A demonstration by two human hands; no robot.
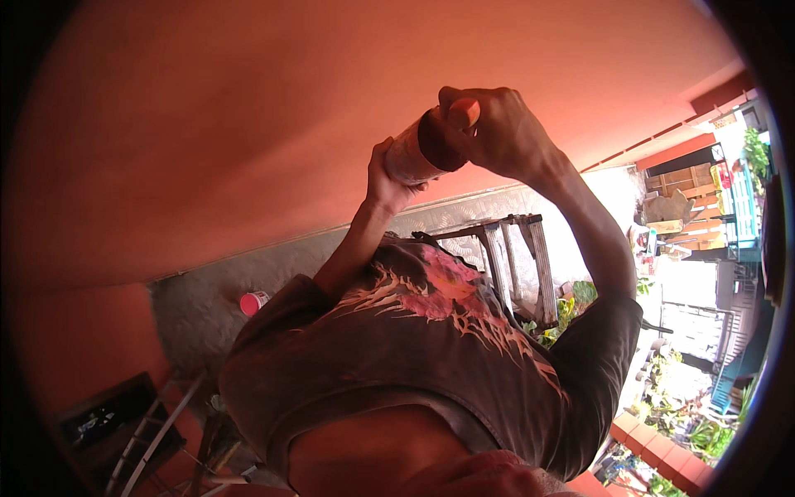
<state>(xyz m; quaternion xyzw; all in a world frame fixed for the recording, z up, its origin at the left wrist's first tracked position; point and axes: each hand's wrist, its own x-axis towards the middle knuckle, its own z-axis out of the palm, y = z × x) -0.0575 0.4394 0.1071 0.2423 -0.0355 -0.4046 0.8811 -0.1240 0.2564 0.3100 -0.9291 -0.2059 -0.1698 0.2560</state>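
Observation:
My left hand (389, 184) is wrapped round the side of a cylindrical can (409, 155), tilted with its dark open mouth facing right. My right hand (505, 128) is at that mouth, fingers curled and closed, partly over the opening. Whatever it grips, if anything, is hidden by the fingers and the shadow in the can. Both hands are raised in front of a broad orange-red wall (248, 99).
A small tub with pink contents or lid (252, 303) sits on the grey floor (195, 311) at left. Behind my body stands a worn wooden frame (542, 273). A ladder (153, 435) is at lower left. Plants (662, 381) and wooden pallets (691, 190) lie right.

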